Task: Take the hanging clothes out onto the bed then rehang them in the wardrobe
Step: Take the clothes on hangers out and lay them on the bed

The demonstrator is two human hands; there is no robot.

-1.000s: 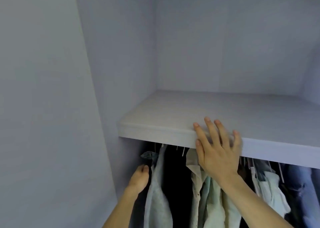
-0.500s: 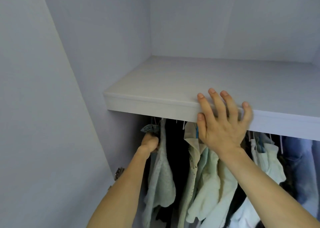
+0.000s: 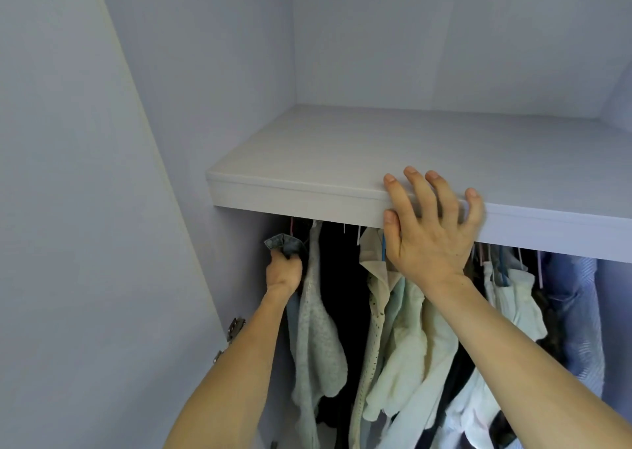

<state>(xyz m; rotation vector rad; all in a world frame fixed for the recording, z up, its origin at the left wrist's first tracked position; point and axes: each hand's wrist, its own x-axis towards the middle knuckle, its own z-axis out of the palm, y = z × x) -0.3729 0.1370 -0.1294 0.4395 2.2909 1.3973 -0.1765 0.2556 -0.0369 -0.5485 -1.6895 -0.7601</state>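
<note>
Several clothes hang under the wardrobe shelf (image 3: 307,195). At the far left, my left hand (image 3: 284,272) grips the collar of a denim garment (image 3: 285,243). Beside it hangs a grey knit garment (image 3: 318,329), then a dark gap, then a cream dotted shirt (image 3: 374,312) and pale green clothes (image 3: 407,346). White and blue striped clothes (image 3: 578,318) hang further right. My right hand (image 3: 431,230) rests on the shelf's front edge, fingers spread over the top. The rail and most hanger hooks are hidden behind the shelf.
The wardrobe's left side wall (image 3: 212,106) and the open door (image 3: 68,243) with its metal hinges (image 3: 234,327) stand close on the left. The shelf top (image 3: 410,148) carries nothing visible. The bed is out of view.
The view has tilted down, showing more of the clothes. My left hand rose from below the denim collar and closed around it. My right hand stays on the shelf edge.
</note>
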